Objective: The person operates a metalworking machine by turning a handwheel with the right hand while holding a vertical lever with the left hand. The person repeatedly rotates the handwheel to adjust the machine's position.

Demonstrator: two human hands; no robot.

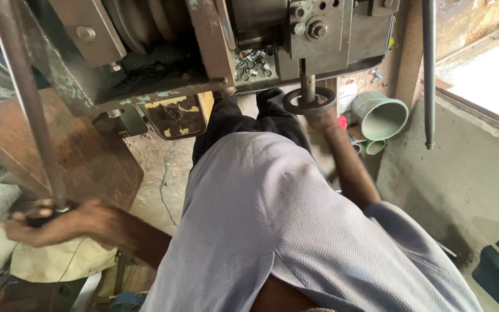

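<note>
At a worn metal press (203, 34), seen from above over a lilac shirt (272, 219): left hand (59, 225) clenched around the dark knob at the foot of a long, rust-brown lever (27, 98), blurred at the fingers. Right hand (321, 120) up against the underside of a black ring-shaped handwheel (309, 101) on a short vertical shaft; grip there hidden, so impossible to tell whether closed or merely touching. Small shiny cylindrical pieces (254, 62) heaped loose on the machine's ledge, just left of the shaft. Judging by that pile, work apparently under way, with both controls in hand; no telling how many pieces done or left. Flaking green paint and bare steel on the frame, a big hex nut above the shaft. Close by, a scuffed wooden board (70, 156), a pale green cup (381, 115) on its side, a crumpled sack (53, 263), rough concrete wall (451, 179).
</note>
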